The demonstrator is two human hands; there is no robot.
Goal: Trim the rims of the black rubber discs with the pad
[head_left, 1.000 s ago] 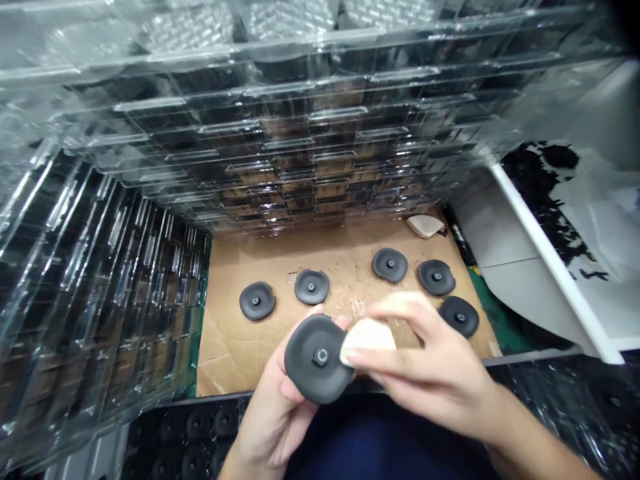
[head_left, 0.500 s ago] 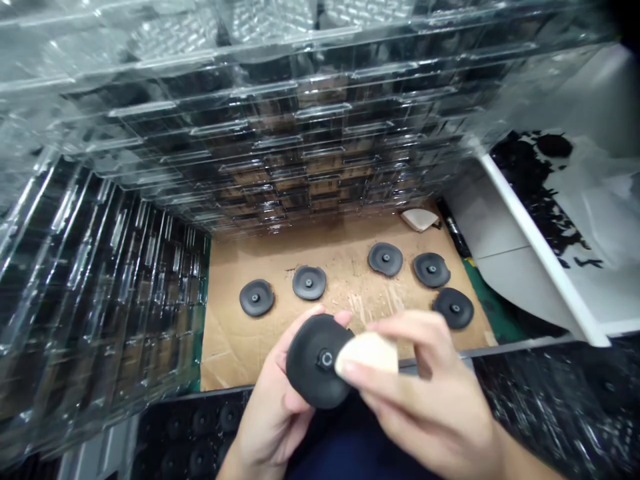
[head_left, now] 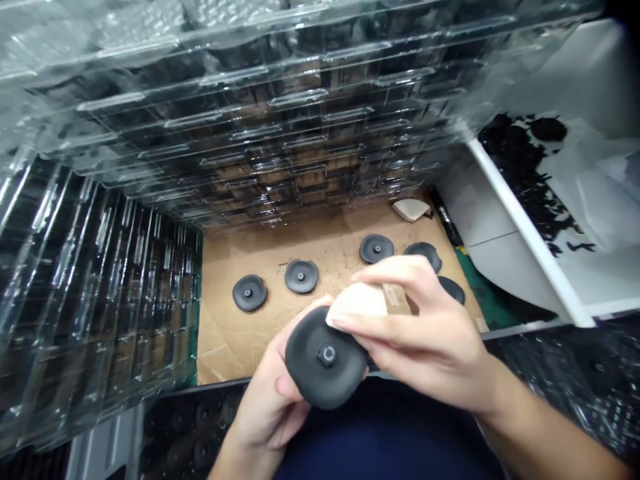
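Observation:
My left hand (head_left: 273,383) is closed around a black rounded disc (head_left: 313,370) with a small raised hub at its centre, its face turned up toward me. Pinched in my right hand (head_left: 430,327) is a cream-white wedge-shaped sponge (head_left: 361,300), its edge touching the disc's upper right rim. Several similar black discs lie on the cardboard (head_left: 225,357) beyond my hands, among them one at the far left (head_left: 249,293) and another beside it (head_left: 301,276). My right hand partly hides the two rightmost discs.
Stacked clear plastic trays (head_left: 300,120) rise behind the cardboard, with more at the left (head_left: 100,267). Another cream wedge (head_left: 411,209) lies at the back right. On the right, a white bin (head_left: 530,227) holds black scraps (head_left: 520,167). Dark trays sit along the near edge.
My right hand has moved the sponge upward, from near the disc's hub to its upper right rim. The left hand keeps its hold on the disc. The view has shifted slightly.

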